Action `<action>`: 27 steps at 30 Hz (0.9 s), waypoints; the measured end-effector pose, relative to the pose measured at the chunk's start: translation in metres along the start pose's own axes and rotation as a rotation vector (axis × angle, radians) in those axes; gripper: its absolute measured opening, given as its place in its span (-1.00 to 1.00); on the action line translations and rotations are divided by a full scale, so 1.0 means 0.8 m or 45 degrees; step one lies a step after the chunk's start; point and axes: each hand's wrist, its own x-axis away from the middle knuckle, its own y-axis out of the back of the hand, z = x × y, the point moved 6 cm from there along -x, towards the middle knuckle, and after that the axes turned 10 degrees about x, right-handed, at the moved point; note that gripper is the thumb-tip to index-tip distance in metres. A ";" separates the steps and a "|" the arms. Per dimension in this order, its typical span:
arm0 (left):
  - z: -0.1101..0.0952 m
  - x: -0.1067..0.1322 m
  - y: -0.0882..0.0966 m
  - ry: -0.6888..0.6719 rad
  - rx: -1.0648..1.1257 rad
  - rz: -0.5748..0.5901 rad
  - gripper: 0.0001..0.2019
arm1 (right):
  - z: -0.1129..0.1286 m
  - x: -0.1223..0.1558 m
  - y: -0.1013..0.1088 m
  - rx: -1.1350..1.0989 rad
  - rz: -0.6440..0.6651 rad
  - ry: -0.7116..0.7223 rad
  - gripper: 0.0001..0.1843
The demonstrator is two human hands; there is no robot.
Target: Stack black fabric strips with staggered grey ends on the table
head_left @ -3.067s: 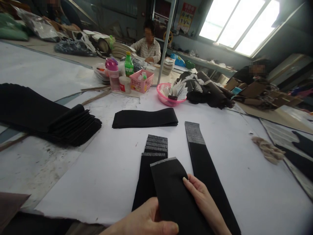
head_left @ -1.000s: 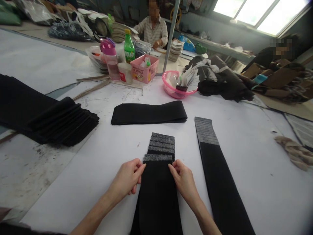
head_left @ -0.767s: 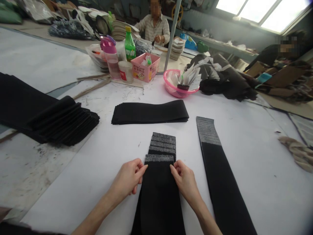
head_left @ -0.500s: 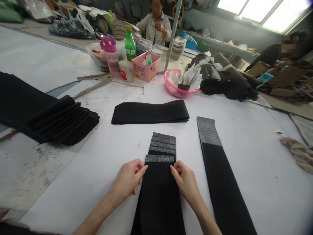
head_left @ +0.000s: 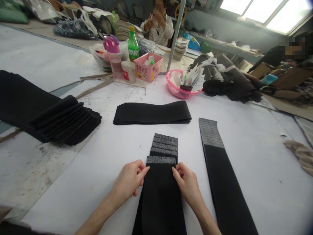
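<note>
Well to the left of the long black fabric-like strip with a speckled grey end band [head_left: 162, 199], a thick pile of fanned black fabric-like pieces [head_left: 66, 120] lies on the white-covered desk [head_left: 102, 182]. Beyond the strip, to its left, stand a clear pink bottle with a purple lid [head_left: 114, 60], a round white tub with a red label [head_left: 128, 71], a green plastic bottle with a yellow cap [head_left: 133, 45] and a pink printed box [head_left: 146, 70]. The left hand [head_left: 129, 176] is at the strip's left edge, its fingers in a narrow pinch just below the grey band. A flat, folded black stack [head_left: 151, 112] lies crosswise beyond the strip. The strip itself lies over several grey-ended black strips [head_left: 164, 143], whose ends show in steps past its far end. The right hand [head_left: 187, 178] pinches the strip's right edge, its fingers equally narrow. Beyond the strip, to its right, a round pink plastic basin [head_left: 179, 93] holds white papers [head_left: 195, 76]. Nearer, right of the strip, lies a long black stack with stepped grey ends [head_left: 227, 182]; farther right, a crumpled beige cloth [head_left: 299, 155].
</note>
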 end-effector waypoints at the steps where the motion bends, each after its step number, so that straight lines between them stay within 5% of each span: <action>1: 0.000 0.000 0.000 0.004 0.003 0.001 -0.63 | 0.000 0.000 0.000 0.002 -0.002 -0.004 -0.68; 12: -0.013 0.004 -0.004 0.092 -0.055 0.032 -0.62 | 0.001 0.003 0.006 -0.034 -0.032 -0.114 -0.83; 27: -0.009 0.001 -0.005 0.099 -0.102 0.024 -0.60 | 0.001 0.002 0.007 -0.076 -0.034 -0.082 -0.77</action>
